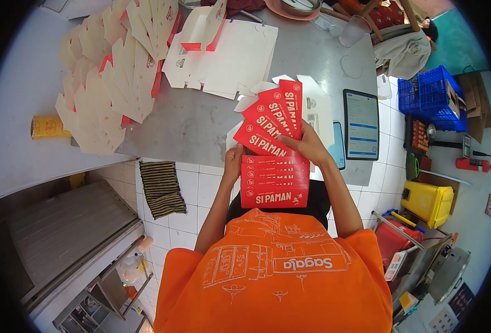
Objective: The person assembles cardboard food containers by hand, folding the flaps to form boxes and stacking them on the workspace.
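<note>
Several red printed food cartons (273,197) lie overlapped in a neat column against my lap, at the table's near edge. Above them more red cartons (263,133) are fanned out, with white flaps sticking out to the left. My right hand (307,145) grips the fanned cartons at their right side, thumb on top. Fingers curled, my left hand (233,162) holds the left edge where the fan meets the column; its fingertips are partly hidden behind the cartons. Flat white carton blanks (240,53) are on the table beyond, a part-folded carton (204,30) resting on them.
A large heap of folded cartons (98,77) covers the table's left, beside a yellow cylinder (50,127). At right lie a tablet (361,125) and a phone (337,145). A clear cup (354,31) stands farther back. Blue crates (431,100) and a yellow bin (427,203) are rightward.
</note>
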### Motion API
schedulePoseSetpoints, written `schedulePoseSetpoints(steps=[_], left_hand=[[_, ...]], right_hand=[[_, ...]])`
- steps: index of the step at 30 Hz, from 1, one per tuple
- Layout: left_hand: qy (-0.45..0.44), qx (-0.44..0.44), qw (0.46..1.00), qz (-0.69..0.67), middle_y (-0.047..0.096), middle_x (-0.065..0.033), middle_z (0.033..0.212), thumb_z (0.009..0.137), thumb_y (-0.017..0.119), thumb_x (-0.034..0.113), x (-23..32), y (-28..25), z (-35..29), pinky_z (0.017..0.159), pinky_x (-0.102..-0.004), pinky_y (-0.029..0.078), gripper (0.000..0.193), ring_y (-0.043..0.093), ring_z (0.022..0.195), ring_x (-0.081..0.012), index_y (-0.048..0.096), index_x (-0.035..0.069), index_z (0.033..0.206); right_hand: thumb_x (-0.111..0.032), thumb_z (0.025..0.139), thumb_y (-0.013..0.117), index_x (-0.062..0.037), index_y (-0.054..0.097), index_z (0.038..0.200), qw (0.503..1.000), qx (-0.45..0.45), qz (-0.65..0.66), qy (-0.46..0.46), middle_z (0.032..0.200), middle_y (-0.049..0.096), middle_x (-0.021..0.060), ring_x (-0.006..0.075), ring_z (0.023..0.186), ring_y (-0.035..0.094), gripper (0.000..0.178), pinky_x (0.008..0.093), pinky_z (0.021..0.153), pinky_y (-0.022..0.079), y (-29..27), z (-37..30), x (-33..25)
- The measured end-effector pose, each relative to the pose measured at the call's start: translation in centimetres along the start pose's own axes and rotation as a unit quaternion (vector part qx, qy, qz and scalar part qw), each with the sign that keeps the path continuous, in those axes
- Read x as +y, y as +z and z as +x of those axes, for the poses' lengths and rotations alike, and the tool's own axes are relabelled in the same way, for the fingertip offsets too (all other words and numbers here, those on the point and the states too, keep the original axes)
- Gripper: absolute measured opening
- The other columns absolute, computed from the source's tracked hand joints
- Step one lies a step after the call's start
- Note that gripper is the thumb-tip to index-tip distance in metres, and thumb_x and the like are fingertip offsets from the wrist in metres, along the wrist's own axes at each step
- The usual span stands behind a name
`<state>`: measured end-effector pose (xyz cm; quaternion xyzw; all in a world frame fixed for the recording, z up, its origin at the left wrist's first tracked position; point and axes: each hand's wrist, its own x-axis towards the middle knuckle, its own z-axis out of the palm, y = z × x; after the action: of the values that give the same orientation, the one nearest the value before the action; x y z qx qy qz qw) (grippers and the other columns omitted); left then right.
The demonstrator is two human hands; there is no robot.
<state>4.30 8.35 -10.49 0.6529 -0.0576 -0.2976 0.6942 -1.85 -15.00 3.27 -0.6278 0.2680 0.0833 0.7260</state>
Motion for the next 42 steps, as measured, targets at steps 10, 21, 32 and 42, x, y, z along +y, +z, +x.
schedulePoseSetpoints(steps=[10,21,32,42], left_hand=[[-0.088,-0.137,0.985,-0.054,0.042,0.0069,0.06,0.1,0.046,0.049,1.2,0.7,0.9,0.051,-0.0234,0.029,0.054,0.036,0.057,-0.0041,0.049,0.01,0.064],[0.089,-0.099,0.991,0.028,0.057,-0.0028,0.075,0.1,0.052,0.039,-0.3,2.3,-1.3,0.065,-0.0263,0.043,0.043,0.052,0.068,-0.0094,0.056,0.004,0.075],[-0.06,-0.127,0.989,0.037,0.048,0.0029,0.062,0.102,0.047,0.037,0.6,0.6,0.0,0.053,-0.0237,0.035,0.049,0.041,0.057,-0.0065,0.049,0.005,0.065],[0.11,0.005,0.992,0.063,0.048,-0.0007,0.08,0.103,0.047,0.021,0.9,1.3,-0.1,0.069,-0.0234,0.037,0.03,0.043,0.075,-0.0075,0.051,-0.001,0.082]], right_hand=[[-0.004,0.073,0.081,-0.0006,0.041,0.137,0.998,0.028,-0.023,-0.059,0.122,0.062,0.0122,0.0189,0.111,0.061,0.076,0.0344,0.096,0.049,-1.5,-0.8,1.4],[-0.004,0.078,0.078,-0.0011,0.039,0.137,0.993,0.049,0.071,-0.077,0.12,0.063,0.0101,0.0153,0.107,0.062,0.071,0.0314,0.093,0.051,-5.9,-2.7,2.3],[-0.009,0.082,0.075,-0.004,0.04,0.137,0.979,0.061,0.153,-0.123,0.12,0.062,0.01,0.0157,0.112,0.059,0.066,0.0316,0.096,0.049,-7.5,-2.6,0.9],[-0.015,0.073,0.082,-0.0028,0.034,0.138,0.991,-0.057,-0.118,-0.007,0.126,0.058,0.0134,0.0226,0.116,0.057,0.082,0.0369,0.103,0.043,-4.0,-0.7,-0.3]])
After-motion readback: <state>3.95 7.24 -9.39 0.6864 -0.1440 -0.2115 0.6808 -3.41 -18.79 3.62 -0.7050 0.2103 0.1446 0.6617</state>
